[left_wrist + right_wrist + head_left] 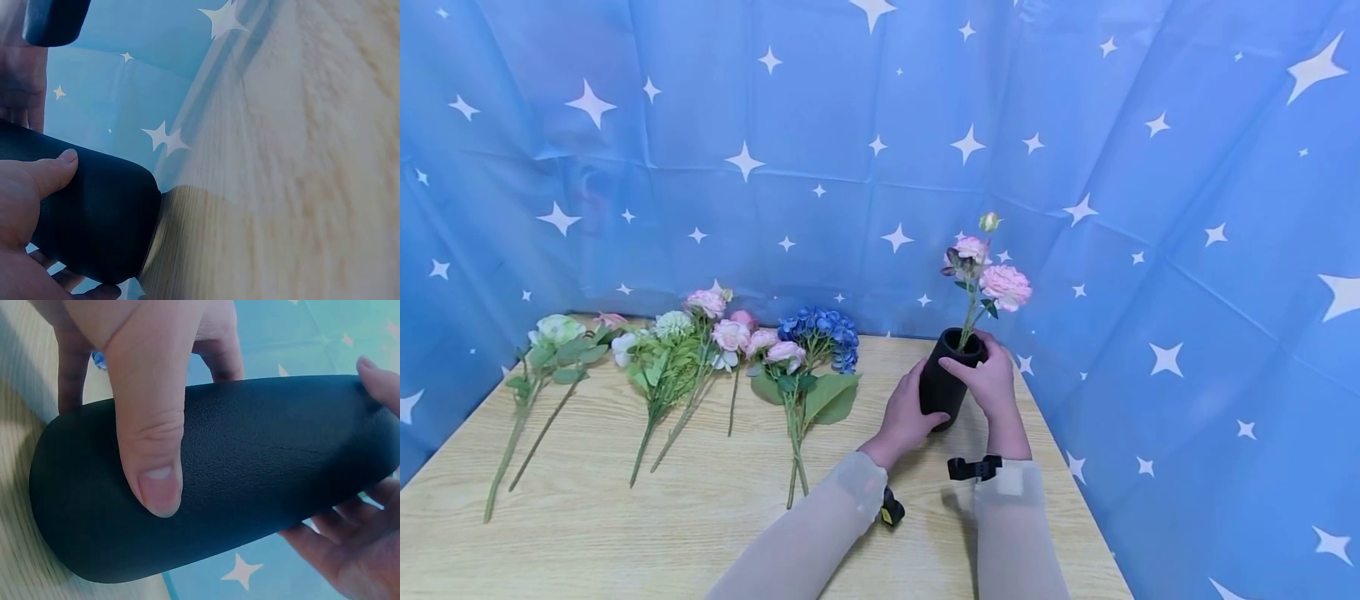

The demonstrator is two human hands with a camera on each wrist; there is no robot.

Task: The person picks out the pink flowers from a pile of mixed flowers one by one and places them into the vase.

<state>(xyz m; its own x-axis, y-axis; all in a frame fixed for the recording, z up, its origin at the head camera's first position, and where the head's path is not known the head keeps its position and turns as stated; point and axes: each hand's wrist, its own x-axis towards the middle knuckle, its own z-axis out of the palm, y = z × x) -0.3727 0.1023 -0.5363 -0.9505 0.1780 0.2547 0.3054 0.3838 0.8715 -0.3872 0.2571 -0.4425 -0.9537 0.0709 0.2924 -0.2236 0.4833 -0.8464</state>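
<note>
Near the table's back right corner, the left hand and right hand both wrap curled fingers around the upright black vase holding 1 pink flower stem.

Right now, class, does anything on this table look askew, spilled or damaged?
Only the black vase stands out: it leans left on the wooden table, gripped by the left hand and right hand, so its pink flower stem tilts. Nothing looks spilled or broken.

Both forearms, in pale sleeves, reached forward side by side. The left hand curled its fingers low around a dark cylinder; the right hand clasped it near the top.
</note>
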